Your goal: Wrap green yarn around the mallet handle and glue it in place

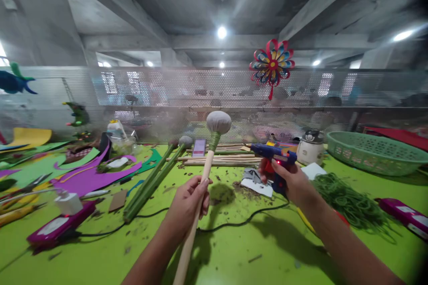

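Note:
My left hand (187, 202) grips a long pale wooden stick (206, 173) and holds it upright over the green table (234, 258). The stick carries a grey padded ball (218, 122) at its top, with green wrapping just below the ball. My right hand (294, 183) is closed on the handle of a blue glue gun (272, 152), nozzle pointing left toward the stick, a small red light showing on its body. The gun's black cord (247, 220) trails across the table.
Green-wrapped sticks (150, 185) and bare sticks (227, 158) lie behind. Foam sheets (90, 176) and scissors sit left, a magenta power strip (60, 225) front left. A green basket (376, 151), a white pot (310, 147) and green rubber bands (351, 205) lie right. A paper pinwheel (272, 65) hangs on the mesh.

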Tool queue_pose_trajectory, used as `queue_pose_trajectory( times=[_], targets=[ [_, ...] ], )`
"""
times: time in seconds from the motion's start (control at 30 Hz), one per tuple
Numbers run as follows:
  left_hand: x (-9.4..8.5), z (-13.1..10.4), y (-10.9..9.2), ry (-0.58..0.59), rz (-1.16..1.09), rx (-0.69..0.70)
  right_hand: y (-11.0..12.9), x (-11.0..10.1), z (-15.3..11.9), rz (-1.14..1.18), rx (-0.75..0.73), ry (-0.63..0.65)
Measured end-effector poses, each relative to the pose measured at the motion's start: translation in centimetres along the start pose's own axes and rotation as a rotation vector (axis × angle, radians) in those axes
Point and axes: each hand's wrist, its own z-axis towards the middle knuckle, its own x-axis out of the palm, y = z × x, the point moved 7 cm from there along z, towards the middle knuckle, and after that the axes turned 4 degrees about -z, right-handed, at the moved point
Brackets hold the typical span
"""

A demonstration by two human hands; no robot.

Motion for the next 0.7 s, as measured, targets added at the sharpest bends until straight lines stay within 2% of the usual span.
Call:
queue_pose_trajectory(
  times=[0.17, 0.27, 0.37, 0.6, 0.7],
  targets=[
    [1.2, -3.3, 1.6, 0.026, -0.086, -0.112, 0.3, 1.2, -2.2, -0.134, -0.042, 0.132],
    [1.5, -4.8, 3.0, -0.02, -0.089, -0.155, 0.8, 2.0, -3.7, -0.269, -0.059, 0.218],
    [1.7, -5.9, 4.0, -0.064, -0.085, -0.177, 0.9, 2.9, -4.6, -0.296, -0.042, 0.268],
    [2.2, -6.9, 4.9, -0.12, -0.131, -0.164, -0.6, 3.1, -5.3, -0.31, 0.026, 0.224],
    [2.1, -6.9, 5.3, -0.144, -0.177, -0.169, -0.9, 2.8, -5.5, -0.299, 0.013, 0.138]
  ],
)
